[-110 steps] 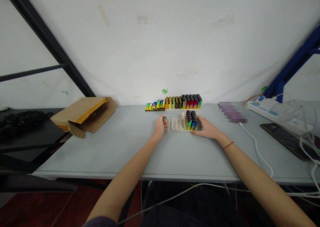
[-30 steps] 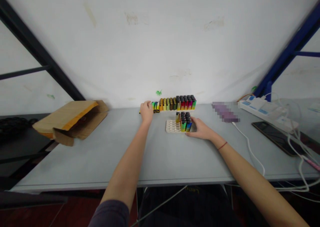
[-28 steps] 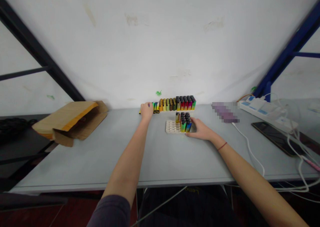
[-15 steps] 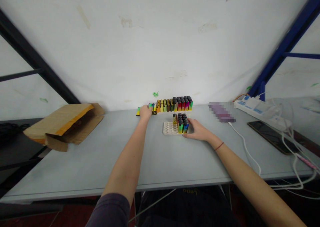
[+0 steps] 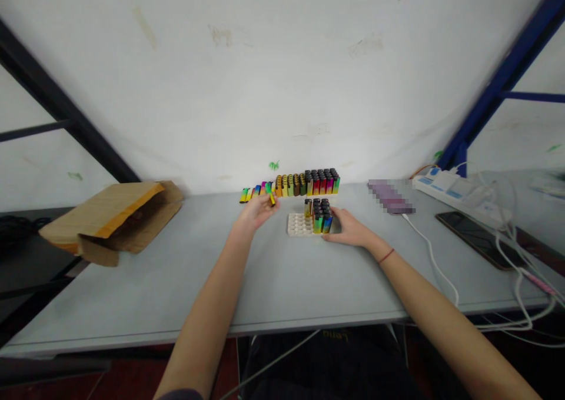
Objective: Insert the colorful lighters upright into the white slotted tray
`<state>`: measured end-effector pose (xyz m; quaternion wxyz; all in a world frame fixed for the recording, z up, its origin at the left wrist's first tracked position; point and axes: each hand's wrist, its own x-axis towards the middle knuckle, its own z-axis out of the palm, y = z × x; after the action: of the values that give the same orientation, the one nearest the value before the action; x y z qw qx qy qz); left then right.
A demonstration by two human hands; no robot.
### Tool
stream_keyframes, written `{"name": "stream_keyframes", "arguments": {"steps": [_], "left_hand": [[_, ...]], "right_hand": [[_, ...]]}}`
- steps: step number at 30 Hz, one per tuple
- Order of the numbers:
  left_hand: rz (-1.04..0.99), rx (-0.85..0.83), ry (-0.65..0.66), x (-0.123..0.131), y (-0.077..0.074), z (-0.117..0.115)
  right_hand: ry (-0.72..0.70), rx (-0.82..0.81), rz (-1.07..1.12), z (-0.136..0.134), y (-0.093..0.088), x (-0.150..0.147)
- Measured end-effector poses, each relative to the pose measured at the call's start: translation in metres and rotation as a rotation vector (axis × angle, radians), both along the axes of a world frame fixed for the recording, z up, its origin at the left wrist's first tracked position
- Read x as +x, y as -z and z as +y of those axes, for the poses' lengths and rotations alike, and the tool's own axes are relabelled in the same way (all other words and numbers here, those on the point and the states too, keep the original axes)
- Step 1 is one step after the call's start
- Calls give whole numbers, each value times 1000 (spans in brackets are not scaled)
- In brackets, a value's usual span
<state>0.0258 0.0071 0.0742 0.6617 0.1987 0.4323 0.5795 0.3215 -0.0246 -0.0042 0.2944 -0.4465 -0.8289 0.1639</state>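
My left hand is closed on a green and yellow lighter, which it holds tilted above the table. Behind that hand, a row of loose coloured lighters lies near the wall. A white tray with round holes sits in front of me. Several black-topped lighters stand upright in its right part, and the holes on its left show bare. My right hand grips the tray's right side, thumb at the front corner and fingers behind; the fingertips are partly hidden by the lighters.
Along the wall stand packed rows of yellow-to-brown lighters and black-topped lighters. An open cardboard box lies left. On the right are a pixelated phone, a dark phone, a power strip and white cables.
My left hand has lifted a lighter from the loose row and drawn it back toward me and slightly right. My right hand stays at the tray.
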Motion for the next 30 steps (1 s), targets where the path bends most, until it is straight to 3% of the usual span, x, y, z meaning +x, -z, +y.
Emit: {"name": "stream_keyframes", "arguments": {"steps": [2, 5, 12, 30], "left_hand": [[71, -17, 52, 6, 4, -17], [205, -11, 24, 19, 12, -33], [505, 188, 38, 33, 23, -48], [366, 63, -128, 50, 30, -59]], "right_hand": [[1, -6, 0, 0, -1, 1], [10, -28, -7, 1, -1, 2], [-6, -23, -4, 4, 2, 6], [-1, -48, -31, 4, 1, 8]]}}
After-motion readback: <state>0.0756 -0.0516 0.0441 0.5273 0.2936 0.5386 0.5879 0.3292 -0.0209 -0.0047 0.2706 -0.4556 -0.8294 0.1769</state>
